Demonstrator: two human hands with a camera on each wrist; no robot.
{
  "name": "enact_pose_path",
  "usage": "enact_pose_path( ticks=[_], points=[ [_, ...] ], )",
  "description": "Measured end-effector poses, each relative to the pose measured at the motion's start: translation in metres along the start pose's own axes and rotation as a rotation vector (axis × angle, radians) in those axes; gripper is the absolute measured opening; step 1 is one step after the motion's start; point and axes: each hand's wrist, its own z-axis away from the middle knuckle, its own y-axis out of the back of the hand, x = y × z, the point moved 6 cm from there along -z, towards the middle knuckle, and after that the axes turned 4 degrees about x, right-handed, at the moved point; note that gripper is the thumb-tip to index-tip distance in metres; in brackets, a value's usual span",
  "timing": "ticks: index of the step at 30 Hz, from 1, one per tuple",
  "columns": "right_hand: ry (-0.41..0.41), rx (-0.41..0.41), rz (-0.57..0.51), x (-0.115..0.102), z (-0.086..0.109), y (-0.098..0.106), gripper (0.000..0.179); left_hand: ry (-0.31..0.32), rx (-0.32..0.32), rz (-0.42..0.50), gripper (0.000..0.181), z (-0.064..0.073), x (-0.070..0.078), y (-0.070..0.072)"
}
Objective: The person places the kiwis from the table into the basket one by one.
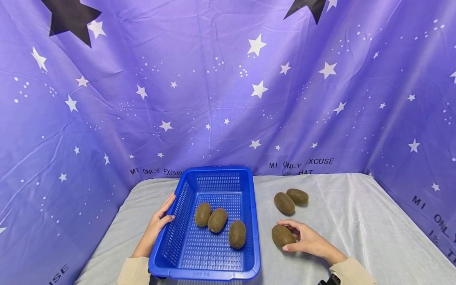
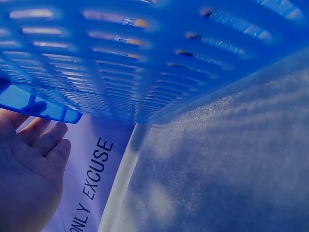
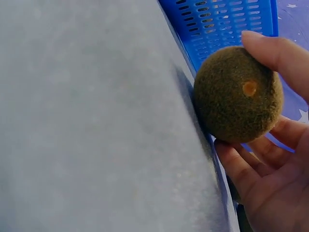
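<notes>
A blue plastic basket (image 1: 254, 221) with slotted walls stands on the cloth, with three brown kiwis inside, one of them a kiwi (image 1: 237, 234) near its right wall. My left hand (image 1: 159, 221) grips the basket's left rim, thumb on top; in the left wrist view its fingers (image 2: 58, 150) reach under the lip. To the right of the basket, my right hand (image 1: 306, 239) holds a kiwi (image 1: 282, 236) between thumb and fingers. The right wrist view shows this kiwi (image 3: 236, 96) end-on, low at the cloth; whether it touches the cloth I cannot tell.
Two more kiwis, one darker kiwi (image 1: 284, 203) and another kiwi (image 1: 297, 196), lie touching or nearly so behind my right hand. Grey-white cloth (image 1: 349, 221) covers the table. A purple star-printed curtain (image 1: 213, 99) surrounds the back and sides.
</notes>
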Motion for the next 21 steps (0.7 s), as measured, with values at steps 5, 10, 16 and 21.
enact_pose_path(
  ticks=[5,10,16,21],
  points=[
    [-0.008,0.020,0.025,-0.003,-0.002,0.001,0.059,0.005,0.003,0.001,0.061,0.000,0.000,0.001],
    [-0.023,0.069,0.111,-0.007,-0.005,0.004,0.059,-0.033,0.005,-0.023,0.061,-0.001,0.001,0.001],
    [-0.058,0.093,0.120,-0.009,-0.008,0.008,0.061,-0.039,-0.001,-0.022,0.061,0.000,0.001,0.000],
    [-0.055,0.114,0.138,-0.014,-0.013,0.010,0.061,-0.048,-0.001,-0.025,0.062,0.000,0.000,0.001]
  ],
)
